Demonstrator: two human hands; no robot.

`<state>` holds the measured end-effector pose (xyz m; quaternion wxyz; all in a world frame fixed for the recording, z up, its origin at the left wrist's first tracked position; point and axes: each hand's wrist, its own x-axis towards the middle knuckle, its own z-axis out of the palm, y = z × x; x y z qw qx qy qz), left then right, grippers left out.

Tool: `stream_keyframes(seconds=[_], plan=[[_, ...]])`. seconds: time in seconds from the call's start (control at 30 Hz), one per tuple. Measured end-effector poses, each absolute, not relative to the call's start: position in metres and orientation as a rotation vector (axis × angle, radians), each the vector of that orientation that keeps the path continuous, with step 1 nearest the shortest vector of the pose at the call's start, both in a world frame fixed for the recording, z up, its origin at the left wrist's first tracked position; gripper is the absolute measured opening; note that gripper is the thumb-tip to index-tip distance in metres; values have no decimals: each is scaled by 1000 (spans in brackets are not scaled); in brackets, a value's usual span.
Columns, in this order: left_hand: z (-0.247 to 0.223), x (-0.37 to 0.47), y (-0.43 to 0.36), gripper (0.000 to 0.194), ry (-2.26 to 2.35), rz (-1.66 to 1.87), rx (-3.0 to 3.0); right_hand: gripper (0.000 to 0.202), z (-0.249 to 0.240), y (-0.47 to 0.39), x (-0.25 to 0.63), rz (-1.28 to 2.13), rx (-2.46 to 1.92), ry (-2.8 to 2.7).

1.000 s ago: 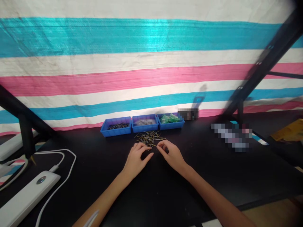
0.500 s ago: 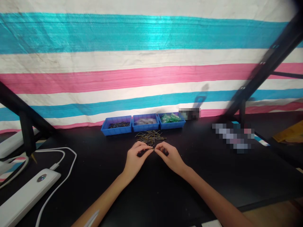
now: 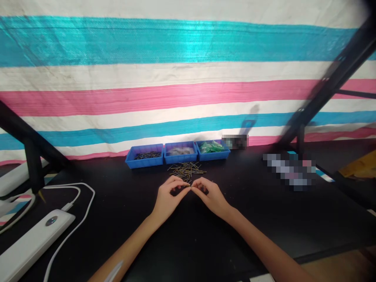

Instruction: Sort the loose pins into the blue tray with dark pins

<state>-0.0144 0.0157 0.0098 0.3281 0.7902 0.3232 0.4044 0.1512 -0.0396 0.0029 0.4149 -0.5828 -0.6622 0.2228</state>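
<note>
My left hand and my right hand meet fingertip to fingertip over the black table. Both are closed in a pinch, thumb against forefinger. Whatever is between the fingertips is too small to make out. Just beyond them lies a loose pile of thin, brass-coloured and dark metal rods, perhaps drill bits. Behind the pile, three blue trays stand in a row. Dark thin rods fill the left tray, clear plastic bags lie in the middle tray, and green pieces in clear wrapping lie in the right tray.
A white power bank with a white cable lies at the left. Black frame bars slope up on both sides. A striped sheet hangs behind the table. Blurred-out items lie at the right.
Both hands stay in nearly the same place, with only a slight shift of the fingers at the pinch. The trays and the pile have not moved.
</note>
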Motion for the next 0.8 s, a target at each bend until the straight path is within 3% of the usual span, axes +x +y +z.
stream_keyframes(seconds=[0.4, 0.8], plan=[[10, -14, 13, 10, 822, 1048, 2081, 8, 6, -42, 151, 576, -1417, -1728], [13, -15, 12, 8, 775, 977, 2137, 15, 10, -39, 154, 619, -1335, -1528]])
